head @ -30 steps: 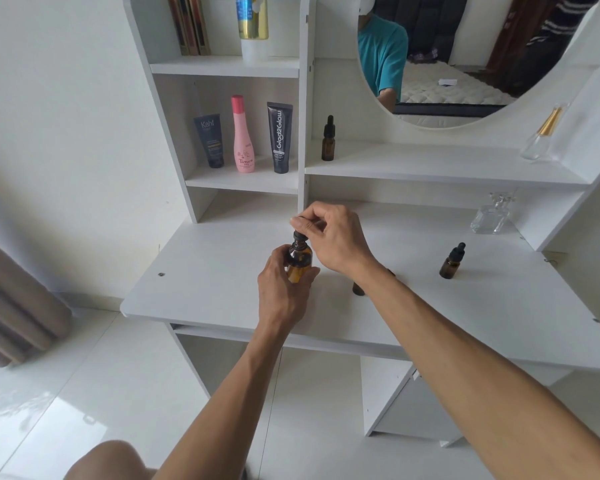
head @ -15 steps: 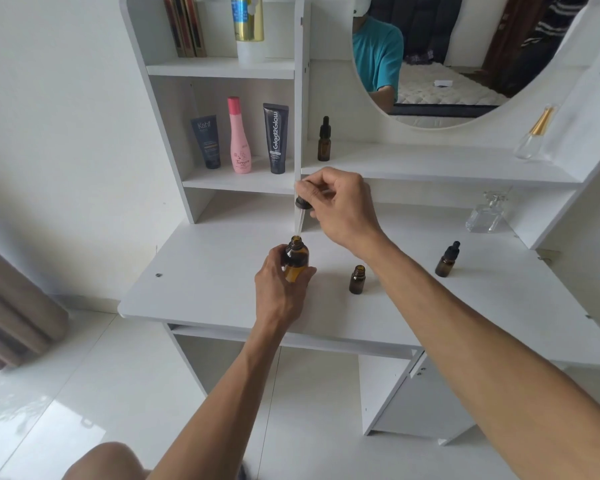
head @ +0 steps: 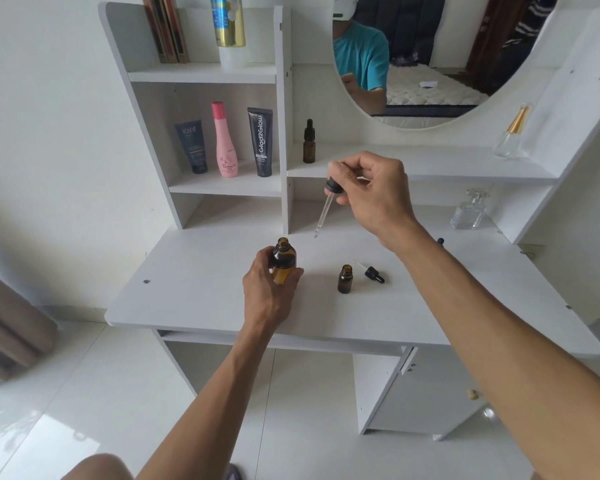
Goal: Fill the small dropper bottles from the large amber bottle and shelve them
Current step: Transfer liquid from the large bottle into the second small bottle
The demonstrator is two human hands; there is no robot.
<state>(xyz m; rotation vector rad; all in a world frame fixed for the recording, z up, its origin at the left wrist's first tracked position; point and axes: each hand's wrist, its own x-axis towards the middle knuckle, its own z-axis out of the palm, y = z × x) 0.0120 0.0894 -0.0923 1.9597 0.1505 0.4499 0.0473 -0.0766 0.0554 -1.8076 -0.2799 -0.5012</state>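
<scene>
My left hand (head: 267, 289) grips the large amber bottle (head: 283, 260), which stands open and upright on the white desk (head: 201, 289). Up and to the right, my right hand (head: 371, 192) pinches its dropper cap (head: 328, 202), the glass pipette hanging down above the desk. A small uncapped amber bottle (head: 345, 279) stands to the right, with its own small dropper (head: 371, 273) lying beside it. Another small capped dropper bottle (head: 309, 142) stands on the shelf (head: 430, 171). The black tip of one more bottle (head: 440, 241) peeks out behind my right forearm.
Two tubes and a pink bottle (head: 225, 140) stand in the left cubby. Clear glass perfume bottles sit at the right, one on the desk (head: 470, 211), one on the shelf (head: 510, 133). A round mirror (head: 430, 64) hangs above the shelf.
My right hand has lifted the dropper out of the large bottle and carried it up and to the right. The small open bottle and its loose dropper are now uncovered.
</scene>
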